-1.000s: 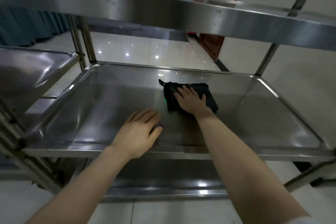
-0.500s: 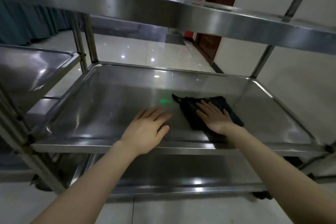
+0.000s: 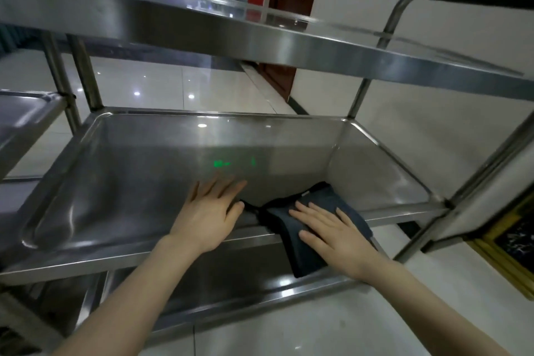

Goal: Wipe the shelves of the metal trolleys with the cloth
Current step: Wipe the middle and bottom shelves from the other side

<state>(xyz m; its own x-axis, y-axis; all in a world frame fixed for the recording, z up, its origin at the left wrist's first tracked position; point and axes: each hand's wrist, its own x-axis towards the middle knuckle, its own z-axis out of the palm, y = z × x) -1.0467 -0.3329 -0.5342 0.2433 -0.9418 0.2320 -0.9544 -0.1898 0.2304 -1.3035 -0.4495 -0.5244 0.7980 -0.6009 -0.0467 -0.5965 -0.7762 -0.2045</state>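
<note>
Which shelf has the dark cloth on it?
The middle shelf. The dark cloth lies at its front edge, partly hanging over, under the right hand. The top shelf sits above it, the bottom shelf below.

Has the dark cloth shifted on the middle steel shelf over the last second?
Yes. The dark folded cloth under the right hand has slid from mid-shelf toward the person and now drapes over the steel shelf's near rim.

Only one view is given, taken by a wide-angle camera worn on the head. It is aimed forward and down, close in, under the top shelf (image 3: 202, 29) onto the middle shelf (image 3: 130, 182).
</note>
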